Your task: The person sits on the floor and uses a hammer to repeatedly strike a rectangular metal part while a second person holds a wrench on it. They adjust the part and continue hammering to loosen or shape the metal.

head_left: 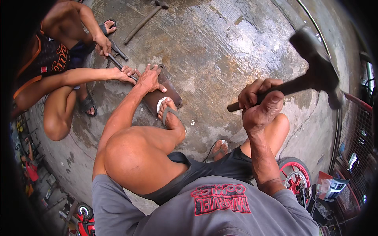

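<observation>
Raised at the right, my right hand (262, 103) is wrapped round the handle of a heavy hammer (315, 72), whose dark head is up in the air and slightly blurred. My left hand (151, 80) lies on a rusty brown metal plate (170, 93) on the floor, its fingers spread near the far end. My foot in a flip-flop (171, 114) presses on the plate's near part. A co-worker's two hands (125, 74) hold a dark metal bar (116, 62) that slants down to the plate beside my left hand; its tip is hidden.
Another hammer (145, 21) with a long handle lies on the wet concrete floor (204, 47) at the far side. A short metal pipe (119, 50) is near the co-worker's hand. At right stand a red-rimmed wheel (295, 173) and a wire mesh fence (356, 129).
</observation>
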`<control>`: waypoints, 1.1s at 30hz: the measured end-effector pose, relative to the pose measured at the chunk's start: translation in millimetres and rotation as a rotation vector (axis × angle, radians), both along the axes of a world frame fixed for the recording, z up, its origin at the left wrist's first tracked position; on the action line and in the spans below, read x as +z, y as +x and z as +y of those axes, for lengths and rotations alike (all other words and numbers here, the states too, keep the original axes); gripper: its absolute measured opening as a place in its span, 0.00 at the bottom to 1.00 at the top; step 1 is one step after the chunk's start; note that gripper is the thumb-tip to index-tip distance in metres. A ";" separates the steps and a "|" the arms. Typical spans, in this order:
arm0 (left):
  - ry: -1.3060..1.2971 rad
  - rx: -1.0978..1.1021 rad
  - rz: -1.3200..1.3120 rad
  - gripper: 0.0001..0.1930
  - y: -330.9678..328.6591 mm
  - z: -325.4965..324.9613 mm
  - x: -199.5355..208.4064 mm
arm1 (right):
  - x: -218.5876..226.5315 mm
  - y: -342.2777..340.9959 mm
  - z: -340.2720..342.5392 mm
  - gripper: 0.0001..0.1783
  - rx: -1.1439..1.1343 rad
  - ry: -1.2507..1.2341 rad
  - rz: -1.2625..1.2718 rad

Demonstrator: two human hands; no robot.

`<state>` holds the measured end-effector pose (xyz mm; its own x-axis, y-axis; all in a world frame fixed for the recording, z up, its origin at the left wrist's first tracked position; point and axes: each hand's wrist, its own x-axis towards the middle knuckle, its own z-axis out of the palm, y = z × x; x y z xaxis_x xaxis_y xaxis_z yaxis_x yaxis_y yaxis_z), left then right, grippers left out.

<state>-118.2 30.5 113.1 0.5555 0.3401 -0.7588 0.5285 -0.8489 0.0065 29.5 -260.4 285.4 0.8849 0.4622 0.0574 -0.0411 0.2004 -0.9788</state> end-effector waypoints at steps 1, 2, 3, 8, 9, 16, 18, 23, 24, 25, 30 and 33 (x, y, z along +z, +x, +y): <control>0.006 0.000 0.000 0.59 -2.6 1.1 -0.9 | -0.7 -1.2 8.0 0.32 -0.039 0.064 -0.101; 0.009 -0.005 -0.002 0.59 -1.4 0.6 -1.0 | -18.9 -9.2 14.5 0.32 -0.082 0.144 -0.169; 0.016 -0.011 -0.002 0.59 -1.6 1.3 -1.0 | -44.5 -26.9 16.8 0.32 -0.081 0.199 -0.182; 0.010 -0.038 -0.002 0.59 12.2 -3.1 1.7 | -207.2 -142.3 -43.6 0.30 0.352 -1.046 0.371; 0.002 -0.028 0.005 0.59 9.9 -1.8 -0.1 | -206.9 -136.8 -47.2 0.29 0.369 -1.016 0.345; 0.014 -0.022 0.003 0.62 4.4 4.4 -4.1 | -113.0 -60.8 -27.3 0.24 0.238 -0.766 0.139; -0.006 -0.022 0.017 0.60 5.7 4.9 -4.0 | -90.9 -48.0 -26.8 0.22 0.175 -0.706 0.073; -0.012 0.002 -0.024 0.59 0.7 2.8 -6.6 | -93.5 -71.6 -26.2 0.20 0.248 -0.574 0.137; -0.011 0.005 -0.025 0.58 -1.9 3.8 -7.8 | -94.0 -81.9 -29.6 0.21 0.306 -0.632 0.189; -0.010 0.010 -0.026 0.58 -4.3 5.4 -9.0 | -95.8 -88.7 -32.4 0.21 0.366 -0.689 0.240; -0.022 -0.003 -0.068 0.58 -2.9 5.6 -12.9 | -125.0 -106.1 -53.2 0.28 0.615 -0.998 0.350; -0.034 0.029 -0.114 0.58 -11.5 8.2 -15.0 | -135.2 -122.1 -68.5 0.28 0.690 -1.154 0.468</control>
